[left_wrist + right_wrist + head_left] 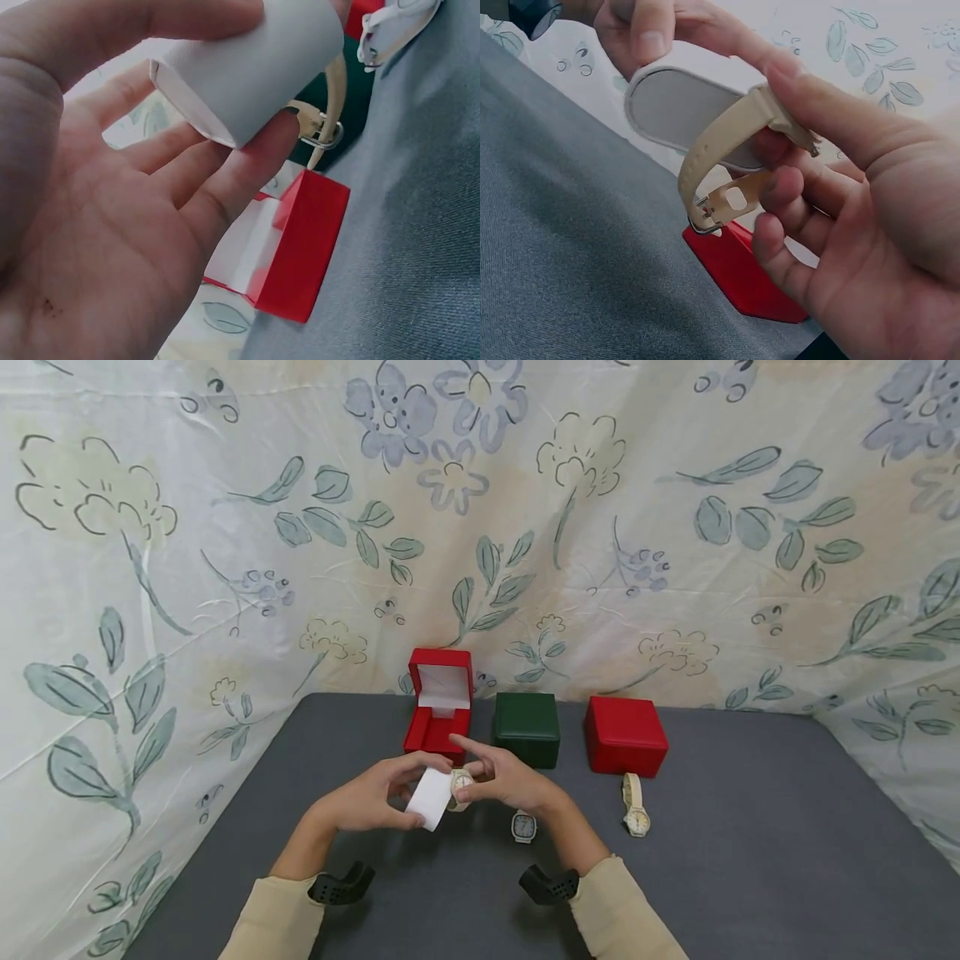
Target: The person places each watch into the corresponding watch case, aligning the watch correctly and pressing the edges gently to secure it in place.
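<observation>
My left hand (367, 797) grips a white watch cushion (430, 797) between thumb and fingers. In the right wrist view the flat grey oval end of the cushion (682, 109) faces the camera. Beside it, my right hand (517, 781) pinches a cream-strapped wristwatch (460, 781), its index finger stretched out. The strap (727, 135) is buckled into a loop next to the cushion's end; whether the two touch I cannot tell. Just behind the hands stands a red watch box (442, 656) with its lid up and a white lid lining.
A closed green box (527, 727) and a closed red box (625, 732) stand to the right of the raised-lid box. Another cream-strapped watch (637, 822) lies before the red one. A pale square-cased watch (523, 827) lies near my right wrist. Floral cloth (480, 585) hangs behind the grey table (750, 827).
</observation>
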